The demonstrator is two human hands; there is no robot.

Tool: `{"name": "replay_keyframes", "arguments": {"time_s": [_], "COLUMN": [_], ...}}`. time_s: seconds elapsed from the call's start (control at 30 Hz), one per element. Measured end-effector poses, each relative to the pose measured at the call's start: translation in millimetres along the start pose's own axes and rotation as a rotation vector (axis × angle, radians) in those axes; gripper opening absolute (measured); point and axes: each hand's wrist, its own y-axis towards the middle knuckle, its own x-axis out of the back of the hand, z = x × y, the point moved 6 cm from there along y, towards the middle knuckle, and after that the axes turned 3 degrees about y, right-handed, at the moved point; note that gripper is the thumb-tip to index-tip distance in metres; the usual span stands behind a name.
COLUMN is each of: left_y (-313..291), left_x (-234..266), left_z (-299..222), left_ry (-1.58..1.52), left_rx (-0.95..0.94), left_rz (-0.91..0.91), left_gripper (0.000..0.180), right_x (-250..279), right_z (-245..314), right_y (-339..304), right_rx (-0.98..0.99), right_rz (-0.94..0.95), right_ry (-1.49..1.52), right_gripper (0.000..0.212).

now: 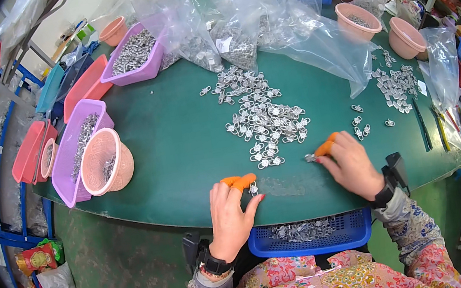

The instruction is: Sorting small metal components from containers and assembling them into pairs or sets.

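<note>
My left hand (231, 210), with orange finger covers on some fingers, is at the table's near edge. Between its thumb and fingers it pinches a small silver metal piece with wire-like loops (253, 189). To the right, my right hand (352, 164), also wearing orange finger covers, closes its thumb and fingertips on another small silver piece (309, 157) just above or on the tabletop; its exact shape is partly hidden. Beyond both hands spreads a loose pile of similar looped silver pieces (267, 116) on the green table (176, 134).
A blue basket (312, 248) of looped pieces sits below the table edge before me. Purple bins (62, 162) and a pink basket (122, 170) stand left. Clear plastic bags (323, 51) lie at the back. Flat silver pieces (398, 87) and pink baskets (406, 38) are at right.
</note>
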Motion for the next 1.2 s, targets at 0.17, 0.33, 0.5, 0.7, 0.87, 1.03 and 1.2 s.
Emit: {"name": "replay_keyframes", "arguments": {"time_s": [0.17,0.33,0.5,0.7,0.87,1.03,1.2], "left_y": [-1,-1,-2,-2,0,-11,-3], "left_x": [1,-4,-1,2,-1,13,22], "left_z": [0,2,-4,0,5,-28,-32], "left_ry": [-0.004,-0.047,-0.041,-0.132,-0.313,-0.315,-0.166], "left_rx": [-0.034,0.014,-0.024,0.040,0.153,0.097,-0.063], "left_rz": [0.024,0.012,-0.030,-0.072,-0.086,0.196,0.085], "left_gripper": [0.034,0.031,0.030,0.023,0.024,0.030,0.026], "right_x": [13,-28,-32,-22,-18,5,3], "right_z": [9,41,28,24,25,38,51], "right_y": [19,35,30,25,22,5,15], "right_rx": [0.076,0.172,0.150,-0.073,-0.084,0.037,0.172], "right_rz": [-0.126,-0.024,-0.057,0.097,0.124,0.283,0.222], "right_ry": [-0.034,-0.022,0.004,0.340,0.345,0.392,0.303], "right_gripper": [0.019,0.023,0.017,0.016,0.016,0.014,0.022]}}
